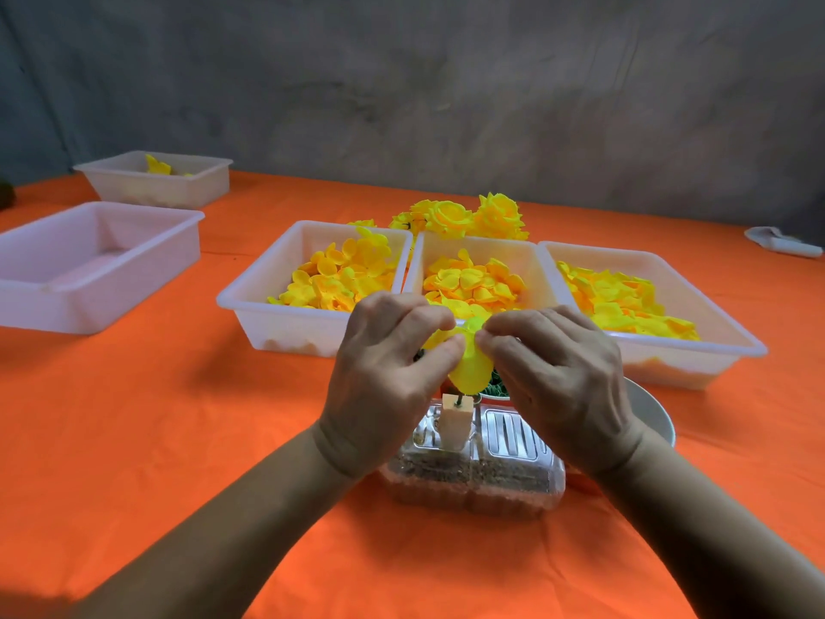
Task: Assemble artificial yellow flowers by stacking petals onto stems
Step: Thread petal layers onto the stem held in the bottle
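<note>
A yellow petal piece hangs between my two hands, just above a small pale block with a dark pin standing on a clear plastic box. My left hand pinches the petal's left edge with thumb and forefinger. My right hand pinches its right edge. Three white trays of loose yellow petals stand behind: left tray, middle tray, right tray. Finished yellow flowers lie behind the trays.
An orange cloth covers the table. A white tray holding nothing stands at the left, another with a few petals behind it. A grey bowl rim and green pieces sit under my right hand. A white object lies far right.
</note>
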`<action>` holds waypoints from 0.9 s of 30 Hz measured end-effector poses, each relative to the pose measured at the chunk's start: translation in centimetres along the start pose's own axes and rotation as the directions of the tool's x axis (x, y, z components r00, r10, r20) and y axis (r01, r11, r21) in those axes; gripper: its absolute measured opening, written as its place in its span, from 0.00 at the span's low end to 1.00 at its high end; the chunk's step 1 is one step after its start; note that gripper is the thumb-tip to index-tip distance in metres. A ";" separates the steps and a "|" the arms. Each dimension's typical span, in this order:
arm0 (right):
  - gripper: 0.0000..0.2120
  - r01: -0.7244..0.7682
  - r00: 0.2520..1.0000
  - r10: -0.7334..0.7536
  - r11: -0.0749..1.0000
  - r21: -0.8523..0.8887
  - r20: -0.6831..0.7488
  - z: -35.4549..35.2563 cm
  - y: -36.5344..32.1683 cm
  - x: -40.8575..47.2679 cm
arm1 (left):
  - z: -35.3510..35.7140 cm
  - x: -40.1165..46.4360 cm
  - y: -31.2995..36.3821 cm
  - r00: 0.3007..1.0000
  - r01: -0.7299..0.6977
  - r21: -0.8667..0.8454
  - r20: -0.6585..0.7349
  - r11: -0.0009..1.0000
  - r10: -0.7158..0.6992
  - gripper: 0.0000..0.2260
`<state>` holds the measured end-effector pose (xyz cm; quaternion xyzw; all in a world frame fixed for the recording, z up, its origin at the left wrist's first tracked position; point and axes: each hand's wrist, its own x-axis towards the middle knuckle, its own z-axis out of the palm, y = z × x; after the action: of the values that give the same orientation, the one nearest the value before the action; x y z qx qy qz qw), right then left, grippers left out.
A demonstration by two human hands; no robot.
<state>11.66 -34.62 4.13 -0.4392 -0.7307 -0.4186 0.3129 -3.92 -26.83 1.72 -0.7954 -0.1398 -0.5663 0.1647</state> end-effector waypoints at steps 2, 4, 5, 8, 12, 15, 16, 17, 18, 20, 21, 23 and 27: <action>0.05 -0.029 0.999 0.029 1.000 -0.008 -0.031 0.3 -0.3 -0.2 | 0.1 0.0 -0.2 1.000 -0.022 0.017 -0.006 1.000 0.022 0.05; 0.04 -0.056 0.997 0.056 0.998 -0.006 -0.045 0.6 -0.4 -0.3 | 0.1 0.0 -0.3 1.000 -0.028 0.019 0.002 0.999 0.028 0.04; 0.04 -0.061 0.997 0.061 0.998 -0.001 -0.044 0.6 -0.5 -0.4 | 0.1 -0.1 -0.4 1.000 -0.030 0.018 0.005 0.999 0.030 0.04; 0.04 -0.103 0.994 0.104 0.994 0.033 -0.034 0.8 -0.6 -0.7 | 0.2 -0.1 -0.5 0.999 -0.043 0.029 0.001 0.999 0.043 0.05; 0.04 -0.328 0.938 0.344 0.916 0.232 -0.032 1.0 -1.2 -1.1 | 0.2 0.2 -0.5 0.998 -0.068 0.049 -0.014 0.996 0.069 0.07; 0.04 -0.327 0.938 0.344 0.912 0.247 -0.030 0.9 -1.5 -1.1 | 0.1 0.2 -0.5 0.997 -0.071 0.049 -0.007 0.996 0.071 0.04; 0.05 -0.311 0.945 0.325 0.923 0.225 -0.028 0.9 -1.5 -1.1 | 0.1 0.1 -0.5 0.997 -0.071 0.043 -0.001 0.997 0.071 0.04; 0.06 -0.295 0.952 0.306 0.933 0.206 -0.024 0.8 -1.5 -1.1 | 0.0 0.1 -0.5 0.997 -0.072 0.035 0.005 0.997 0.072 0.04; 0.05 -0.281 0.956 0.291 0.940 0.193 -0.025 0.7 -1.4 -1.0 | 0.0 0.1 -0.5 0.997 -0.073 0.027 0.009 0.997 0.073 0.04; 0.05 -0.265 0.960 0.276 0.947 0.181 -0.038 0.6 -1.4 -0.9 | 0.0 0.2 -0.6 0.997 -0.072 0.021 0.011 0.997 0.072 0.05; 0.06 -0.264 0.960 0.277 0.947 0.182 -0.046 0.6 -1.4 -0.8 | 0.1 0.1 -0.6 0.997 -0.071 0.022 0.011 0.997 0.071 0.05; 0.06 -0.292 0.948 0.311 0.933 0.209 -0.062 0.6 -1.4 -0.8 | 0.3 0.1 -0.6 0.998 -0.066 0.022 0.013 0.998 0.065 0.06; 0.04 -0.388 0.911 0.412 0.875 0.289 -0.028 0.7 -1.7 -1.0 | 0.6 0.2 -0.5 0.999 -0.041 0.000 0.009 0.999 0.041 0.05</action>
<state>10.48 -34.83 2.37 -0.5136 -0.6607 -0.2575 0.4831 -3.59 -26.15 1.74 -0.8006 -0.1240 -0.5593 0.1758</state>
